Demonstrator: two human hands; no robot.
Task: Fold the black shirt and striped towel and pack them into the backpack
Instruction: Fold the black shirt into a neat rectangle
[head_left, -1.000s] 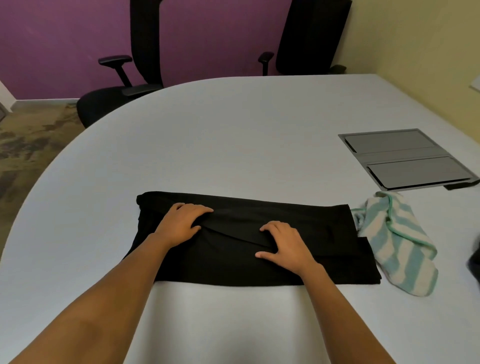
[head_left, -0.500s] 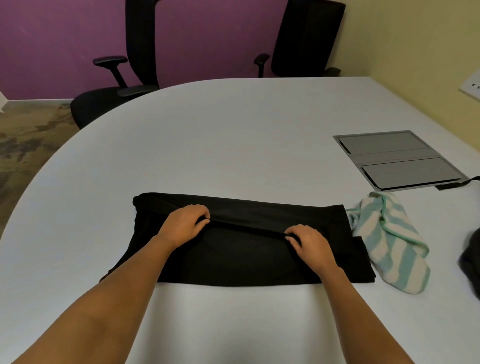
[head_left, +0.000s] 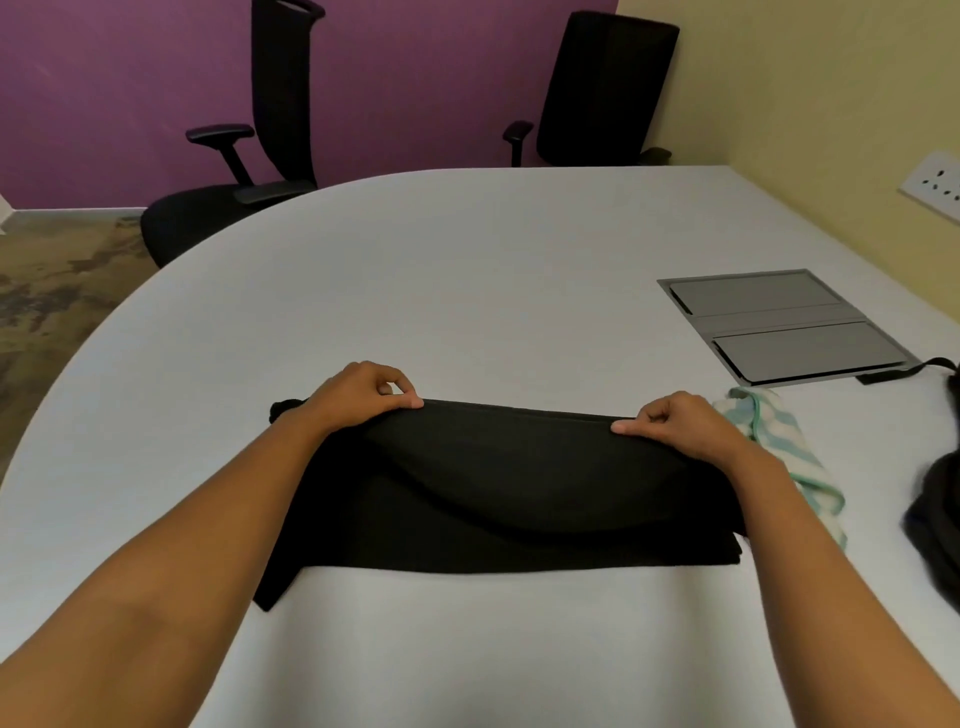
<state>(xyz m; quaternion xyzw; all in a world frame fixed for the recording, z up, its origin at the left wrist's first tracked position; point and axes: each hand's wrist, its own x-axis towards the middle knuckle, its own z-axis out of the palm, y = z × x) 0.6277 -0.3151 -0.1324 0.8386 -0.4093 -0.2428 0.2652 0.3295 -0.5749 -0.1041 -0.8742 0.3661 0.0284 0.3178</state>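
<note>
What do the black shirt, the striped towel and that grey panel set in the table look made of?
The black shirt: soft matte fabric, probably cotton knit; it sags and drapes where lifted. The striped towel: fuzzy, terry-like cloth, crumpled in soft folds. The grey panel: likely metal or painted plastic; flat, rigid, faint sheen.

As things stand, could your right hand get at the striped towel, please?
Probably yes: the striped towel lies just beside the right hand with nothing between them, though its grip on the black shirt must release first.
</note>
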